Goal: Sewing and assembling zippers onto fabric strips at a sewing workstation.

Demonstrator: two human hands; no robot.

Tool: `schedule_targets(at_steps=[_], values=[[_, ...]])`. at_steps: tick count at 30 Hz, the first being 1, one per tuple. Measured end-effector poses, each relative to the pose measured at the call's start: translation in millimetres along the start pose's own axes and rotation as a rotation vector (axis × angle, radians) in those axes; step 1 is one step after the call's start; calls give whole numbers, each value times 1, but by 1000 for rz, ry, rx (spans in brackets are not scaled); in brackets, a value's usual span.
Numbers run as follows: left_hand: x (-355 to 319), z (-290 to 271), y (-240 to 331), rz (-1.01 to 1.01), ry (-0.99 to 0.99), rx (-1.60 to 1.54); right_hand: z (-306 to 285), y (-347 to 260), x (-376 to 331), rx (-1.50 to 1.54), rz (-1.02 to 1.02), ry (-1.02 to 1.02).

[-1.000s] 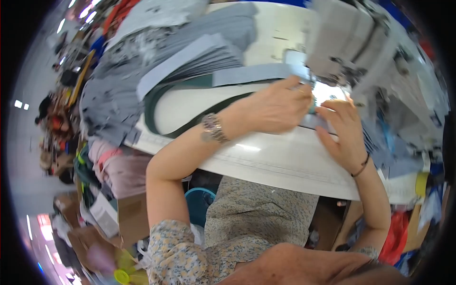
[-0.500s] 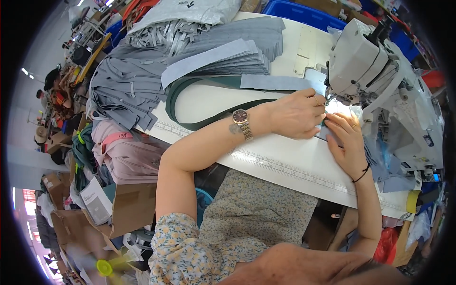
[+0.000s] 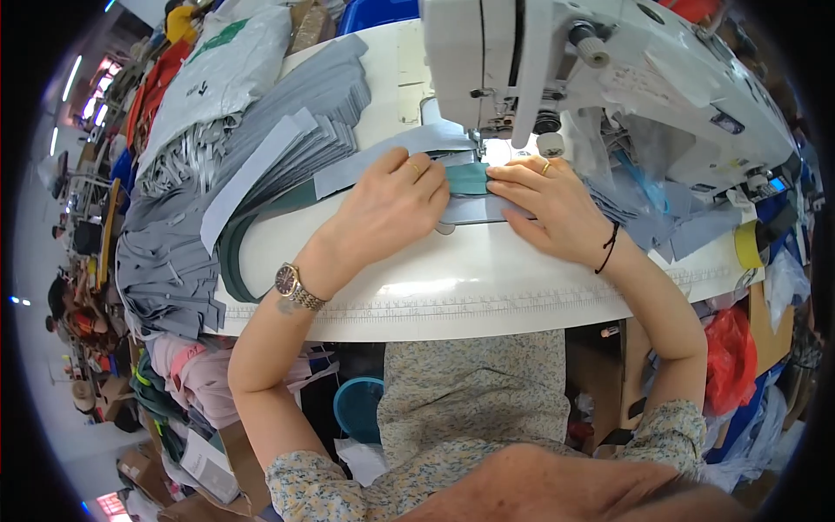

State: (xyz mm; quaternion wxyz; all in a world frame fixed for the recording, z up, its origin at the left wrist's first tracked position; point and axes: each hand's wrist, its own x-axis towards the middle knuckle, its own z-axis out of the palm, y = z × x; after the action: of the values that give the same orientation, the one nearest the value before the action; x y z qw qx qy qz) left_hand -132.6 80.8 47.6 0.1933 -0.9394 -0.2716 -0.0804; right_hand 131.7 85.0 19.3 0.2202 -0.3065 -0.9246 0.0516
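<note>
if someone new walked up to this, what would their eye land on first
Probably the big white sewing machine at the upper right, with a bright glow by its needle. Just in front of it, the left hand and right hand flank a green strip. Off to the left, a fanned stack of grey fabric pieces lies on the white table.

A green fabric band (image 3: 468, 180) lies flat before the sewing machine (image 3: 626, 78); beyond it, a pale grey strip (image 3: 358, 165) extends leftward, its left end overlapping a dark green band (image 3: 233, 261) that curves into a loop.
</note>
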Motion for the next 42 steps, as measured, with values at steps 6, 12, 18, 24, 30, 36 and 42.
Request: schedule_targets(at_steps=[6, 12, 18, 24, 30, 36, 42], values=[[-17, 27, 5, -122, 224, -267, 7, -1, -3, -51, -33, 30], [-16, 25, 10, -208, 226, -362, 8, -1, -5, -104, -78, 69], [-15, 27, 8, -203, 220, -333, 7, 2, -3, -82, -89, 72], [-16, 27, 8, -207, 240, -287, 5, -1, 3, -64, -80, 78], [-17, 30, 9, -182, 343, -267, -1, -4, 1, -12, -69, 28], [-78, -15, -52, -527, 439, -185, -6, -6, -1, 4, -40, 3], [-204, -21, -181, -1450, 238, -34, -6, -6, 4, 50, -14, -12]])
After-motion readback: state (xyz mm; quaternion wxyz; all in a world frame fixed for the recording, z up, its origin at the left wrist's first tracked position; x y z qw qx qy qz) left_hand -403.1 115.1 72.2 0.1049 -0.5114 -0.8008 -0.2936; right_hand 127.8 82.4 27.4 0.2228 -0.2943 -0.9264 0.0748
